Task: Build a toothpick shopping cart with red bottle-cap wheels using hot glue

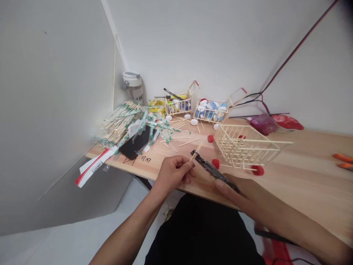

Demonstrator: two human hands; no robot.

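Observation:
My left hand (176,171) pinches thin wooden sticks (194,156) between thumb and fingers, over the front of the table. In my right hand (234,189) is a dark metal tool that looks like pliers (211,168); its tip meets the sticks just beyond my left fingertips. Whether the tip is closed on them is too small to tell. Just beyond the tool stands a small cart of glued sticks (239,147), with red bottle-cap wheels (258,170) on its lower side. Loose sticks (189,142) lie on the wood behind my left hand.
Two smaller stick carts, one holding tools (178,106) and one holding caps (211,110), stand by the wall. At left are wrapped toothpicks (121,121), a black phone (138,141) and a lidded cup (134,88). Orange-handled tools (343,158) lie far right; cables run along the wall.

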